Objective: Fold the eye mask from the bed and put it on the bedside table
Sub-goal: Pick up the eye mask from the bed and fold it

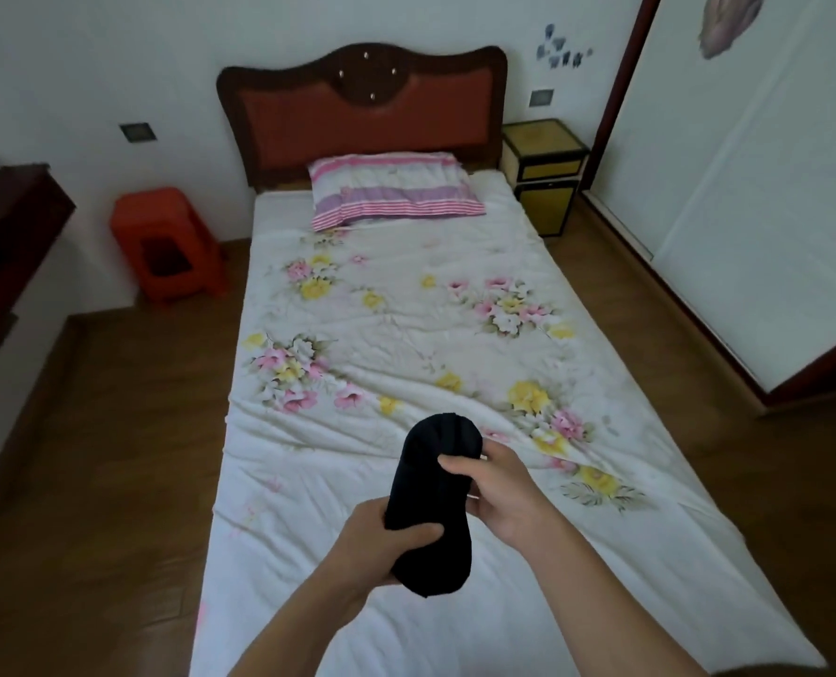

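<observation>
A black eye mask (433, 500) hangs lengthwise in the air above the foot of the bed (406, 334). My left hand (381, 544) grips its near end from the left, thumb across the fabric. My right hand (494, 486) pinches its right edge near the middle. The mask looks unfolded, its far end rounded and pointing towards the pillow. The yellow bedside table (545, 175) with dark trim stands at the far right of the headboard, well away from both hands.
A striped pink pillow (391, 190) lies at the head of the bed. An orange plastic stool (167, 241) stands left of the bed, dark furniture (1, 246) at the far left. White wardrobe doors (748, 188) line the right side. Wooden floor surrounds the bed.
</observation>
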The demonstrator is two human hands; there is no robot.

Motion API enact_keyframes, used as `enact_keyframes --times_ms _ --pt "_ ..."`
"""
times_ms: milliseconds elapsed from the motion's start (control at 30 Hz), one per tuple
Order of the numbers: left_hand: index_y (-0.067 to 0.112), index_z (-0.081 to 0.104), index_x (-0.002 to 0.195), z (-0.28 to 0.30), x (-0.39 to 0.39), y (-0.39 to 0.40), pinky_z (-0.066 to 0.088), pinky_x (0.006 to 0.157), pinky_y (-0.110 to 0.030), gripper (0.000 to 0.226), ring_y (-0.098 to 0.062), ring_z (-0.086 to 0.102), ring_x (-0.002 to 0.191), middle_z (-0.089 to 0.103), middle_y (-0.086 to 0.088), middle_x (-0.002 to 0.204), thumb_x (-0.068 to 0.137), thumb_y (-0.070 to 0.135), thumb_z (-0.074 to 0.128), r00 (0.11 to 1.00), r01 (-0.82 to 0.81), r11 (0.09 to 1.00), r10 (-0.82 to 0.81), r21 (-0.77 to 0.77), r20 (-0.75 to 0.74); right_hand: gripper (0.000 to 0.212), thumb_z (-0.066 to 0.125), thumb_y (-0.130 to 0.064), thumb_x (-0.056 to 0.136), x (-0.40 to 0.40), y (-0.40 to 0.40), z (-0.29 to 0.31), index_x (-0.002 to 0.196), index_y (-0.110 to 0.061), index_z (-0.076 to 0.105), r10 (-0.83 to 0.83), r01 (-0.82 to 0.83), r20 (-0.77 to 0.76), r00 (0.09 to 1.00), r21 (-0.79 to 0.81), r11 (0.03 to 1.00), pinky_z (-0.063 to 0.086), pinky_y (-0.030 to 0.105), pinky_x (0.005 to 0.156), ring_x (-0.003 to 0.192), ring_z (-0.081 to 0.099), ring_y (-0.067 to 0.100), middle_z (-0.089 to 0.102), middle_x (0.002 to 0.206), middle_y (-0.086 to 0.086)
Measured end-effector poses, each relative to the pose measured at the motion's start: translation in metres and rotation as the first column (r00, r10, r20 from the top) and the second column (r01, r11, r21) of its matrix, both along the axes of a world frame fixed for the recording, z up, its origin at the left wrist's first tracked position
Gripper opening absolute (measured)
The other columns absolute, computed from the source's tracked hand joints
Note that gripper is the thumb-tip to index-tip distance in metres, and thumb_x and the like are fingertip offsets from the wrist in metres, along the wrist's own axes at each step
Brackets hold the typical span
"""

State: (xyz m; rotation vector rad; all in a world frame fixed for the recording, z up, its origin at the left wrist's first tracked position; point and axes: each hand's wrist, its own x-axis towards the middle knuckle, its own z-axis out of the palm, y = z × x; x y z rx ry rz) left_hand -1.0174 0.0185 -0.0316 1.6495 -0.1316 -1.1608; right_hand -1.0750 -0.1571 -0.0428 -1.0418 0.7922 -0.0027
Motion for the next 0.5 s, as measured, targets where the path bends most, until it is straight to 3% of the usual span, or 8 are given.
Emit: enact_keyframes --times_ms 100,267,400,500 --pt "0.012 0.075 0.105 0.007 -0.011 -0.002 0.062 0.070 -0.035 0.027 -0.021 0.077 0.089 0.082 -0.005 0.095 0.079 0.016 0.081 0.998 -0.044 0.999 0.044 0.009 0.034 0.020 0.072 0.002 0.084 -0.004 0.003 0.015 0.093 -0.016 0.079 -0.003 0.006 0.037 0.999 -0.084 0.996 0.059 0.031 0.063 0.085 0.077 0.020 0.081 0.091 0.004" --pt "0.007 0.073 0.109 0.015 -0.022 -0.006 0.063 0.075 -0.038 0.027 -0.025 0.076 0.094 0.081 -0.010 0.101 0.083 0.012 0.077 0.992 -0.128 0.991 0.127 -0.044 -0.018 0.021 0.072 0.003 0.083 -0.012 0.006 0.035 0.097 -0.012 0.075 0.019 0.025 0.123 0.992 -0.347 0.938 0.058 0.051 0.091 0.101 0.072 0.032 0.077 0.102 0.015" --pt "0.003 0.073 0.108 0.021 -0.026 -0.008 0.062 0.077 -0.037 0.022 -0.028 0.076 0.096 0.079 -0.016 0.105 0.086 0.007 0.072 0.976 -0.209 0.973 0.202 -0.101 -0.076 0.041 0.074 0.000 0.083 -0.023 0.011 0.051 0.083 -0.041 0.079 0.212 -0.047 0.219 0.952 -0.579 0.814 0.058 0.024 0.077 0.090 0.074 0.013 0.080 0.088 -0.012" --pt "-0.001 0.072 0.106 0.024 -0.027 -0.007 0.062 0.073 -0.033 0.019 -0.027 0.077 0.091 0.079 -0.018 0.101 0.088 0.005 0.068 0.963 -0.262 0.955 0.249 -0.139 -0.103 0.054 0.069 0.005 0.083 -0.037 0.014 0.052 0.089 -0.047 0.078 0.367 -0.083 0.217 0.905 -0.754 0.652 0.055 0.021 0.086 0.098 0.071 0.006 0.078 0.098 -0.021"
